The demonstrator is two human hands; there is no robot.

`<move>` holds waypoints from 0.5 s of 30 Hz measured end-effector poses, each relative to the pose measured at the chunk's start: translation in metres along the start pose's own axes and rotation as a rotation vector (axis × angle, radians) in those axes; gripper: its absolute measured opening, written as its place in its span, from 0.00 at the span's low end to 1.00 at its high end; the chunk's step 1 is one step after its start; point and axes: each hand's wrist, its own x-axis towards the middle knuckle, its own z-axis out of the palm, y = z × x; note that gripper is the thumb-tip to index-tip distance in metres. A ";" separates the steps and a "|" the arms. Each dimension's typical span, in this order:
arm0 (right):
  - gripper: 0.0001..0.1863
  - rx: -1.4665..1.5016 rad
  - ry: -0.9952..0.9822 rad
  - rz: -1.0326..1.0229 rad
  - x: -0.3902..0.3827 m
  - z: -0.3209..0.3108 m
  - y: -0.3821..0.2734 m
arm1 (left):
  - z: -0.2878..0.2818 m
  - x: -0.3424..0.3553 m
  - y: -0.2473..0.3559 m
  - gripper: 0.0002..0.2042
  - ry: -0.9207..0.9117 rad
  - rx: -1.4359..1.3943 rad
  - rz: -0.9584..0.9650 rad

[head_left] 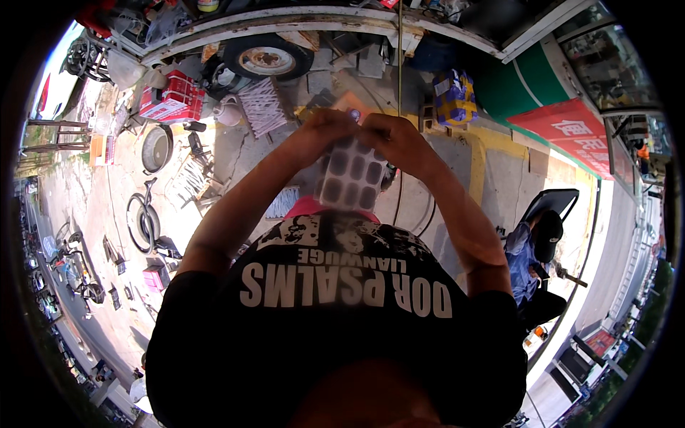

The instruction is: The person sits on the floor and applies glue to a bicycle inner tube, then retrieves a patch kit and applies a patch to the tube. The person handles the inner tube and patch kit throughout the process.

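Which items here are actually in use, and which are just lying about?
In use:
- left hand
- right hand
- sheet of dark oval patches, held by its top edge by both hands

Lying about:
- vehicle wheel
- red box
- round pan
- bicycle tyre
- blue and yellow package

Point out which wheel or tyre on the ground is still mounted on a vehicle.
The black tyre with the pale hub at the top, under the vehicle's body. The loose bicycle tyre lies flat on the pavement at the left.

We see the sheet hanging just below our fingertips, the wheel beyond them, the round pan well to their left, and what may be a seated person far right.
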 end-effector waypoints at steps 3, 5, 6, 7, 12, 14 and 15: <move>0.13 0.138 -0.209 0.226 0.002 -0.014 -0.008 | -0.005 0.004 -0.013 0.10 0.090 0.177 0.086; 0.15 0.205 -0.203 0.238 0.000 -0.012 -0.004 | -0.006 0.007 -0.005 0.10 0.011 0.229 0.054; 0.16 0.238 -0.200 0.243 -0.001 -0.010 -0.003 | -0.007 0.007 0.002 0.10 -0.029 0.255 0.038; 0.16 0.240 -0.198 0.253 -0.003 -0.010 -0.003 | -0.006 0.005 0.012 0.10 -0.091 0.296 0.013; 0.15 0.291 -0.198 0.301 -0.008 -0.007 -0.012 | -0.017 -0.001 0.025 0.09 -0.255 0.317 -0.116; 0.14 0.318 -0.180 0.254 -0.008 -0.004 -0.004 | -0.016 -0.002 0.019 0.08 -0.237 0.232 -0.056; 0.13 0.332 -0.170 0.230 -0.008 -0.002 -0.002 | -0.015 -0.003 0.015 0.08 -0.229 0.189 -0.026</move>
